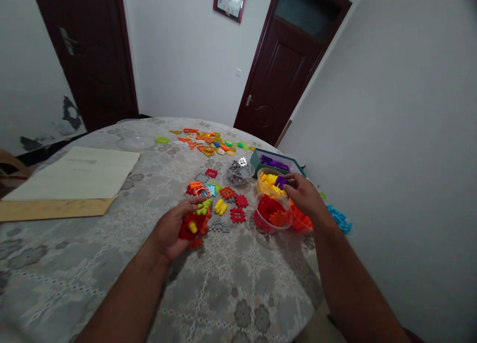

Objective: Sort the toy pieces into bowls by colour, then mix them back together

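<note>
Across the tabletop (pixel 104 278), our left hand (pixel 173 229), left of centre, clasps a red toy cluster (pixel 194 220). Right of centre, our right hand (pixel 305 193) seems to pinch a purple piece (pixel 280 182) over a tub (pixel 259 188): a picking step, we judge, calling for steady fingers.

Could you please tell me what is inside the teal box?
Purple pieces show inside the teal box. Whatever lies beneath them is covered and cannot be seen.
</note>
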A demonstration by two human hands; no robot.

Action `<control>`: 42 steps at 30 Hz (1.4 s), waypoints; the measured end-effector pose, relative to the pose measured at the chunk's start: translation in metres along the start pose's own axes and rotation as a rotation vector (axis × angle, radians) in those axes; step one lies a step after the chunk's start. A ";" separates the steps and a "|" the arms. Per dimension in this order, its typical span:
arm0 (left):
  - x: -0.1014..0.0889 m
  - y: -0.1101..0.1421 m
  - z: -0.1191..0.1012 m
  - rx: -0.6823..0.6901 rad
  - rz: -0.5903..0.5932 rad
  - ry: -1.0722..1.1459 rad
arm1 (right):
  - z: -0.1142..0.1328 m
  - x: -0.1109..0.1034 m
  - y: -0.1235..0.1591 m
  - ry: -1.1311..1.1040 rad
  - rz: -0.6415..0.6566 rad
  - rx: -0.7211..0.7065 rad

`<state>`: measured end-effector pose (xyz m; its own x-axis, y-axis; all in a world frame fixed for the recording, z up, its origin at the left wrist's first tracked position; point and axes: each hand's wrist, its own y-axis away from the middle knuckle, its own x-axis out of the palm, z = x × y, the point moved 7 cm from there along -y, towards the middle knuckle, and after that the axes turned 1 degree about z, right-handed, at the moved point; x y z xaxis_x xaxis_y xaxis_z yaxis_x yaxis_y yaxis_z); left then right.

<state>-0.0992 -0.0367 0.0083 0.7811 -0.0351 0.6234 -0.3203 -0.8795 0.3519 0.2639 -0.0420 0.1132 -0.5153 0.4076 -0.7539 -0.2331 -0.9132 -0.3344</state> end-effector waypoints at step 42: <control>0.002 0.004 -0.001 -0.066 -0.131 0.016 | 0.066 -0.002 0.009 0.043 -0.116 -0.313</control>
<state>-0.0999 -0.0397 0.0119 0.8103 0.0862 0.5797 -0.2511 -0.8427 0.4763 0.2079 -0.0511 0.1488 -0.4633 0.5146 -0.7215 -0.0202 -0.8200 -0.5720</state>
